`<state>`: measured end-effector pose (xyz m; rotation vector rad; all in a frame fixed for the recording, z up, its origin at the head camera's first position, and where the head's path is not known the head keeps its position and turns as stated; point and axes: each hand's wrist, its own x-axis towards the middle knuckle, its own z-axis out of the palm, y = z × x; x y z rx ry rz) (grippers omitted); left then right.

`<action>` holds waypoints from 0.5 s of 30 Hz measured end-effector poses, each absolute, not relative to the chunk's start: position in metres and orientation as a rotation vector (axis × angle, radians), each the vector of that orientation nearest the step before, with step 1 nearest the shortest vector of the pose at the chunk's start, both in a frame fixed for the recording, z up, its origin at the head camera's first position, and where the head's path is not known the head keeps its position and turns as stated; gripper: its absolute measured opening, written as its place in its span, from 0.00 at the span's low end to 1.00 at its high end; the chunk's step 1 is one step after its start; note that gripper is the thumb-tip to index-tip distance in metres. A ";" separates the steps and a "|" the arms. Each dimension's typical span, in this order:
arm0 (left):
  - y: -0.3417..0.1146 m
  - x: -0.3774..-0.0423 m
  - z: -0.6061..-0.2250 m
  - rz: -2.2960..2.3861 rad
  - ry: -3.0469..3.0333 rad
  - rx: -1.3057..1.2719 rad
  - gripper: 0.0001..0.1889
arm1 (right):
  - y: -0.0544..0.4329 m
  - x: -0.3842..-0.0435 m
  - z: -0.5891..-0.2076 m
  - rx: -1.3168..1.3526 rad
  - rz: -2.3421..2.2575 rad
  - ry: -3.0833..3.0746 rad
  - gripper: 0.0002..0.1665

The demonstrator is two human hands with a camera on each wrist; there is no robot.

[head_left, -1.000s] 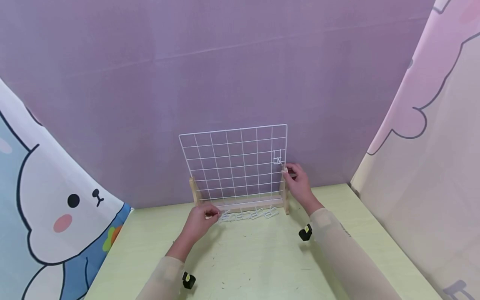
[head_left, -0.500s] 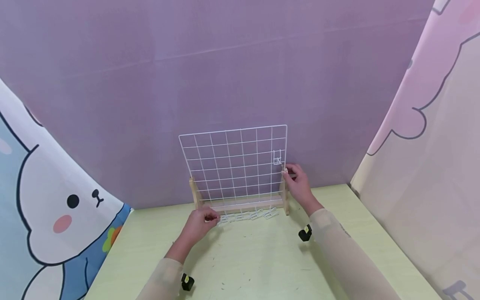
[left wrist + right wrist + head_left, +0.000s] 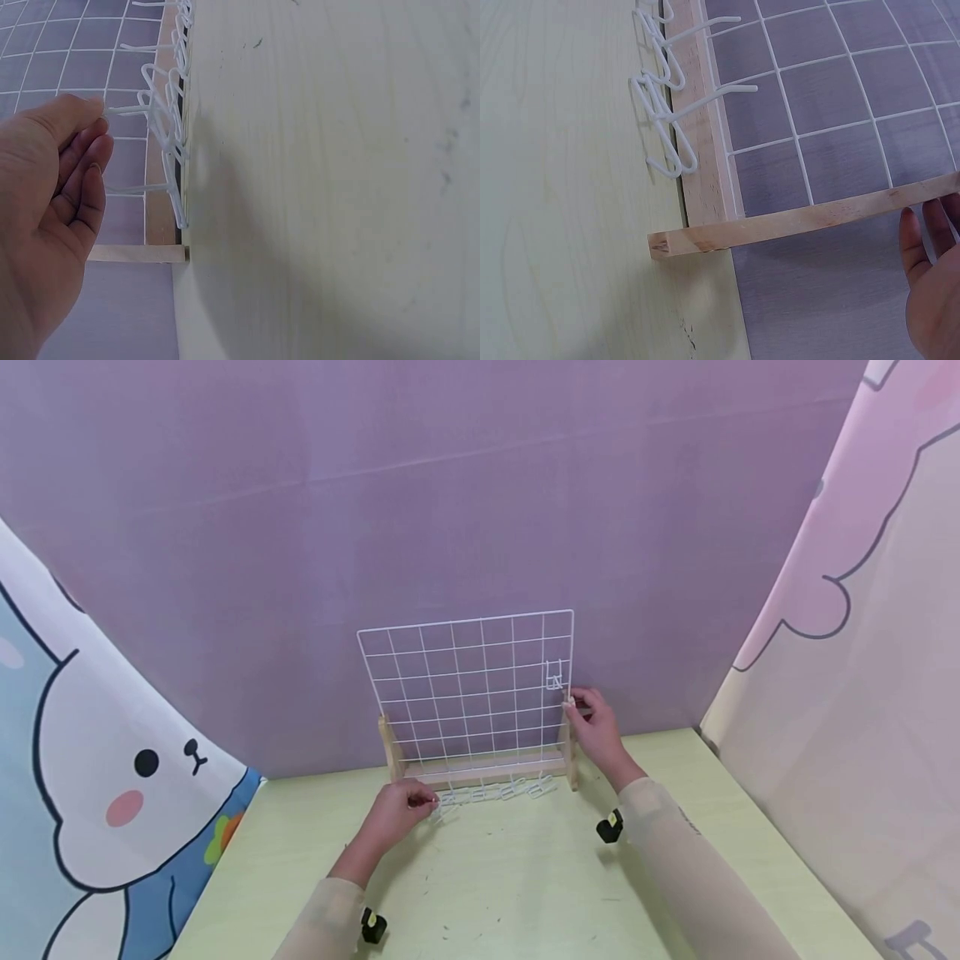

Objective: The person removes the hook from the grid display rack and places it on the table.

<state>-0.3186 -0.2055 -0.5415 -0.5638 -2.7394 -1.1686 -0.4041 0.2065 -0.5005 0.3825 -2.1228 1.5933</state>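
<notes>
A white wire grid panel (image 3: 480,672) stands upright in a wooden stand (image 3: 810,216) at the back of the table. My left hand (image 3: 393,818), low at the panel's left, pinches the prong of a white wire hook (image 3: 159,124) between thumb and index finger; its other fingers are curled. Several similar hooks (image 3: 512,788) lie in a row along the stand's base. One hook (image 3: 554,680) hangs on the grid near its upper right. My right hand (image 3: 597,735) grips the top of the stand's right upright; in the right wrist view, the thumb is hidden.
The pale yellow table (image 3: 525,877) carries small dark marks. A purple cloth (image 3: 450,510) hangs right behind the panel, with printed cloths at left and right. Black wrist cameras (image 3: 610,827) sit under both forearms.
My left hand has shifted slightly left and down, and the pinched hook has come forward out of the row. My right hand and the panel stay in place.
</notes>
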 end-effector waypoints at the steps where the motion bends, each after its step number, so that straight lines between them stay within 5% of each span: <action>1: -0.206 -0.319 -0.542 -1.167 -2.741 -0.563 0.05 | 0.207 -0.404 -0.500 0.384 1.591 -2.123 0.17; 15: -0.207 -0.321 -0.549 -1.173 -2.746 -0.542 0.03 | 0.207 -0.405 -0.502 0.389 1.592 -2.116 0.16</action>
